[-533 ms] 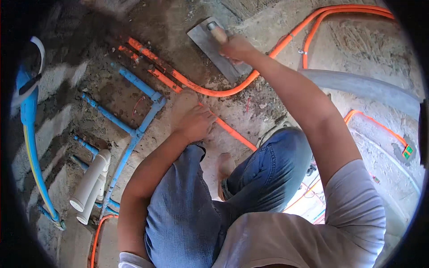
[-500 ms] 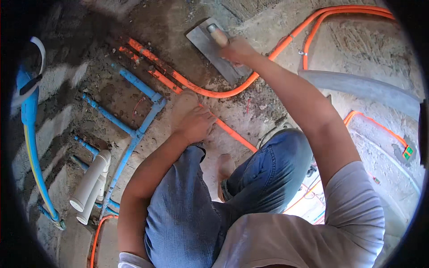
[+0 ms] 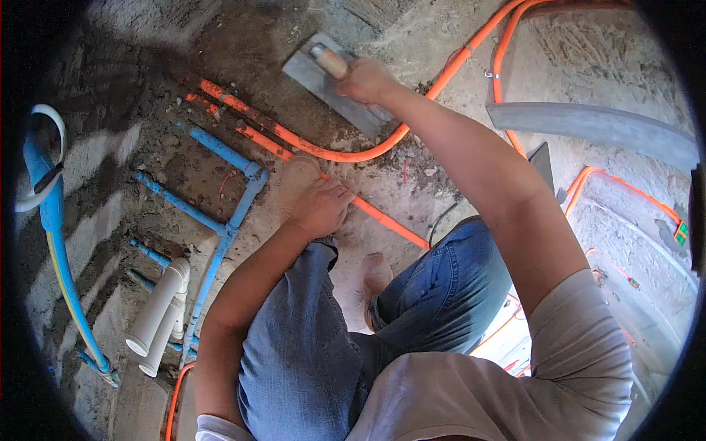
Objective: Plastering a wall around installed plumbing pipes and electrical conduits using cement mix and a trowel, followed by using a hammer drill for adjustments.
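My right hand (image 3: 365, 81) is closed round the wooden handle of a rectangular plastering trowel (image 3: 312, 77). The trowel's grey blade lies over the damp grey-brown surface, its near end close to the bend of an orange pipe (image 3: 340, 156). My left hand (image 3: 321, 208) rests in front of my bent knee, beside a straight orange pipe (image 3: 382, 218). It holds nothing that I can see, and its fingers lie loosely side by side, their tips partly hidden. Just beyond that hand is a pale, dusty shoe or foot (image 3: 296, 182).
Blue pipes (image 3: 246, 198) branch at the left, with white pipe ends (image 3: 158, 305) below. A larger blue pipe (image 3: 53, 198) stands at the far left. A grey strip (image 3: 588, 125) juts in from the right, near orange conduits and a green-ended one (image 3: 682, 234).
My right hand has moved the trowel a little to the left across the surface. My left hand stays in place. The whole view has shifted slightly.
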Motion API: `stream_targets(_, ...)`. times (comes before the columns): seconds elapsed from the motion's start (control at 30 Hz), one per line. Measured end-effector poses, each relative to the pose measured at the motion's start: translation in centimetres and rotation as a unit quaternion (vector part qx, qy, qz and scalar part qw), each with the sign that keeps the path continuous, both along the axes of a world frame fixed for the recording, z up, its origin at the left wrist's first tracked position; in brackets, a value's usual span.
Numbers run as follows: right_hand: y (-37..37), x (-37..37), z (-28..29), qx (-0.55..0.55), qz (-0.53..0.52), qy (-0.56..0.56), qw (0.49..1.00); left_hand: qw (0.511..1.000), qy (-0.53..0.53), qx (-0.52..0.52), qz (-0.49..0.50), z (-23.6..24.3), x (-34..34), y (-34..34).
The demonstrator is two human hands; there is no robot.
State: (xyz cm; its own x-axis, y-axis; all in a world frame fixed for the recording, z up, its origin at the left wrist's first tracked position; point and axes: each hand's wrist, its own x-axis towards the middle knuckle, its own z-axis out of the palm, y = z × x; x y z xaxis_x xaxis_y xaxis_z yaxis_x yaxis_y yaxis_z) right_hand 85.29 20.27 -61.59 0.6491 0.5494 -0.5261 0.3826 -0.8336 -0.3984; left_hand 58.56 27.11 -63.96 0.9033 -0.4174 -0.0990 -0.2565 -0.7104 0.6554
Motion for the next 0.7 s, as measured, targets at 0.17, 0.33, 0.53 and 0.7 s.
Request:
stream_targets(0.17,3.4,1.9,2.5,0.041,-0.059,0.013,0.997,1.0,-0.022,0.0,-0.007,0.0,0.4,0.0)
stream_targets(0.33,1.0,1.7,4.3,0.041,0.006,-0.009,0.999,1.0,-0.013,0.001,0.001,-0.4,-0.2,0.0)
stream_targets(0.53,-11.5,-4.1,11.6,0.037,-0.192,0.141,0.97,0.998,-0.033,-0.038,0.024,-0.5,-1.0,0.7)
stream_targets(0.7,-21.1,-10.1,11.2,0.221,-0.262,0.165,0.925,0.999,-0.016,-0.035,0.006,-0.2,-0.3,0.3)
